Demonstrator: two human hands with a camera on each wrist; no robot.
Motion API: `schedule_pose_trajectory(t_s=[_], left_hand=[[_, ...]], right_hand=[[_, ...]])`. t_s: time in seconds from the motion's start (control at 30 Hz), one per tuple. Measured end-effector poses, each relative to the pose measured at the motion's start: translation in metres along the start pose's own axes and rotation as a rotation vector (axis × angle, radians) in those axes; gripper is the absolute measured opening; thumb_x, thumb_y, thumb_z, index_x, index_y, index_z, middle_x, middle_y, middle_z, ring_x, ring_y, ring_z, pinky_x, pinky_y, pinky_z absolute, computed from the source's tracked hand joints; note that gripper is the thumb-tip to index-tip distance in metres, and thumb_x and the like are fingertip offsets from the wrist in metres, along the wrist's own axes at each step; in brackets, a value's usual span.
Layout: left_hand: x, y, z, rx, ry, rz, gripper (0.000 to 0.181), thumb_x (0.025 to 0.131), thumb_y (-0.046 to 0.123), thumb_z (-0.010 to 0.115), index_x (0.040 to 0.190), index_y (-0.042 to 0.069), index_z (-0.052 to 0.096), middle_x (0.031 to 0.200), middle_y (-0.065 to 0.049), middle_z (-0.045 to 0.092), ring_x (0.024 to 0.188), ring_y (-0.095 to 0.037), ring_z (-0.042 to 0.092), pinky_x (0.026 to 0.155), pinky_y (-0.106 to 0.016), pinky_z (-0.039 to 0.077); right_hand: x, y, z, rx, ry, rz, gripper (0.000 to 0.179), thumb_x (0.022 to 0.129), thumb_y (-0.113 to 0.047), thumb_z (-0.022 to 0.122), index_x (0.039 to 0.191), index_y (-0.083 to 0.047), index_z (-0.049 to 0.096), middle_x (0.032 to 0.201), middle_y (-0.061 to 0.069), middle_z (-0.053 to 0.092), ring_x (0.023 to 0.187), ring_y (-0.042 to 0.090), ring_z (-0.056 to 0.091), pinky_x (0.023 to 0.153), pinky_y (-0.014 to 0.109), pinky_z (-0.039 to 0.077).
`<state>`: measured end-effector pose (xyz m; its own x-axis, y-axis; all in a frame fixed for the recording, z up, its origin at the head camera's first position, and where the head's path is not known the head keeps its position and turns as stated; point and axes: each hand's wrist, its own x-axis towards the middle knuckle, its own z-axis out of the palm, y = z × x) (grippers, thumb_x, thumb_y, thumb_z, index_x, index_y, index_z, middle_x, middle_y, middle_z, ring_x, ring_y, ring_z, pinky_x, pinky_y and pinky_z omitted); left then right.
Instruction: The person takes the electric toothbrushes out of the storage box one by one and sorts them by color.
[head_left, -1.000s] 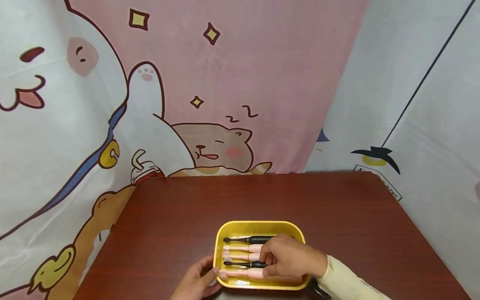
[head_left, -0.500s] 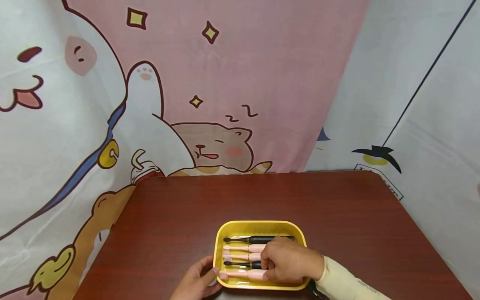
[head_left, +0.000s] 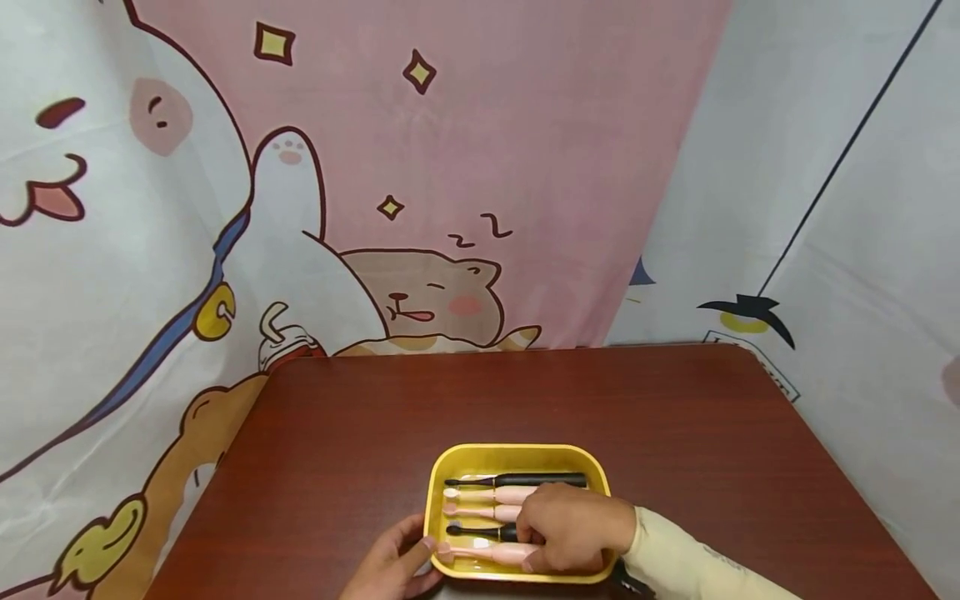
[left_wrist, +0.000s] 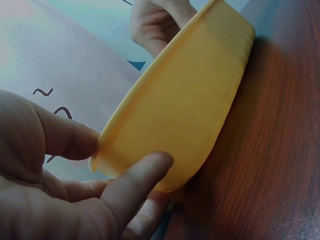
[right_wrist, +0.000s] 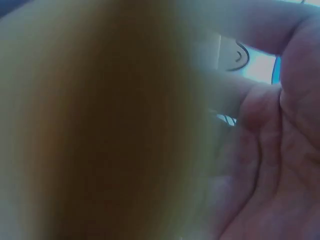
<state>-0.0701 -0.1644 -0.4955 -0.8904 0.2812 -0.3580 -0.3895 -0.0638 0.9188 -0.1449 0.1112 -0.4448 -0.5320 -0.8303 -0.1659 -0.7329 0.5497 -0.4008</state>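
Observation:
A yellow plastic tray [head_left: 517,450] stands near the table's front, holding several electric toothbrushes. My left hand [head_left: 395,560] grips its front left corner; the left wrist view shows the thumb [left_wrist: 145,172] pressed on the outer wall [left_wrist: 175,110] and a finger at the rim. Inside the tray, my right hand [head_left: 573,527] reaches down with curled fingers, thumb and index finger pinching the handle of the front pink electric toothbrush [head_left: 487,552]. A black toothbrush [head_left: 480,531] runs under its fingers. Behind lie two pink toothbrushes [head_left: 498,494] and another black toothbrush [head_left: 540,480]. Yellow blur covers much of the right wrist view.
The dark red-brown table [head_left: 360,417] extends behind and beside the tray. A cartoon-printed cloth [head_left: 562,167] hangs along its far side and both flanks. Some black object [head_left: 630,579] shows below the right forearm, at the tray's front right corner.
My right hand has shifted slightly left and toward me within the tray, uncovering more of the rear black toothbrush. The left hand keeps its grip on the corner, and the toothbrushes lie as before.

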Motion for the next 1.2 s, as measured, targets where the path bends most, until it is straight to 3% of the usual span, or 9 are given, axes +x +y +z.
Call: schedule_pose_trajectory(t_s=[0.27,0.47,0.6,0.8,0.93,1.03,1.2], left_hand=[[0.001,-0.001,0.0,0.005,-0.023,0.022,0.06,0.103,0.013,0.05,0.145,-0.02,0.023,0.132,-0.029,0.049,0.106,-0.021,0.061,0.083,-0.031,0.058],[0.001,0.0,0.0,0.001,0.008,-0.009,0.065,0.102,0.015,0.055,0.145,-0.02,0.021,0.134,-0.03,0.048,0.105,-0.019,0.062,0.082,-0.031,0.059],[0.002,0.0,-0.001,0.004,0.024,-0.017,0.066,0.101,0.015,0.056,0.146,-0.019,0.022,0.136,-0.031,0.046,0.104,-0.019,0.062,0.082,-0.032,0.059],[0.001,0.0,-0.002,0.03,0.03,-0.004,0.063,0.101,0.015,0.056,0.145,-0.019,0.026,0.136,-0.031,0.046,0.104,-0.019,0.061,0.081,-0.033,0.059],[0.001,-0.001,-0.002,0.014,0.024,-0.003,0.064,0.101,0.016,0.056,0.145,-0.019,0.025,0.135,-0.028,0.048,0.105,-0.02,0.061,0.082,-0.032,0.059],[0.001,-0.001,-0.002,0.007,0.017,0.002,0.062,0.102,0.016,0.055,0.144,-0.019,0.026,0.134,-0.026,0.049,0.107,-0.021,0.06,0.083,-0.032,0.059],[0.0,-0.001,-0.002,0.007,0.01,0.011,0.06,0.102,0.015,0.053,0.144,-0.019,0.026,0.136,-0.03,0.046,0.107,-0.021,0.06,0.083,-0.033,0.059]], right_hand=[[-0.001,0.007,0.0,0.145,-0.054,-0.016,0.008,0.083,-0.03,0.077,0.077,-0.027,0.072,0.067,-0.026,0.057,0.06,-0.009,0.049,0.056,0.009,0.042],[0.003,0.015,0.001,0.203,-0.118,-0.124,0.018,0.085,-0.03,0.073,0.071,-0.022,0.066,0.06,-0.027,0.047,0.053,-0.013,0.037,0.049,0.007,0.037],[0.006,0.021,0.0,0.336,-0.203,-0.137,0.019,0.091,-0.031,0.069,0.076,-0.019,0.069,0.061,-0.025,0.047,0.052,-0.011,0.038,0.048,0.009,0.037],[0.011,0.034,0.001,0.594,-0.346,-0.149,0.024,0.097,-0.027,0.062,0.08,-0.01,0.064,0.056,-0.016,0.039,0.047,-0.005,0.029,0.048,0.013,0.025],[0.011,0.041,0.003,0.745,-0.395,-0.133,0.015,0.097,-0.018,0.061,0.09,-0.005,0.066,0.061,-0.005,0.058,0.052,-0.006,0.047,0.051,0.009,0.036],[0.01,0.045,0.002,0.862,-0.442,-0.094,0.016,0.099,-0.016,0.059,0.101,-0.003,0.067,0.078,0.01,0.072,0.064,0.002,0.063,0.057,0.013,0.05],[0.006,0.05,-0.006,1.029,-0.502,-0.061,0.024,0.103,-0.017,0.051,0.116,0.002,0.059,0.096,0.014,0.072,0.079,0.011,0.068,0.064,0.022,0.056]])
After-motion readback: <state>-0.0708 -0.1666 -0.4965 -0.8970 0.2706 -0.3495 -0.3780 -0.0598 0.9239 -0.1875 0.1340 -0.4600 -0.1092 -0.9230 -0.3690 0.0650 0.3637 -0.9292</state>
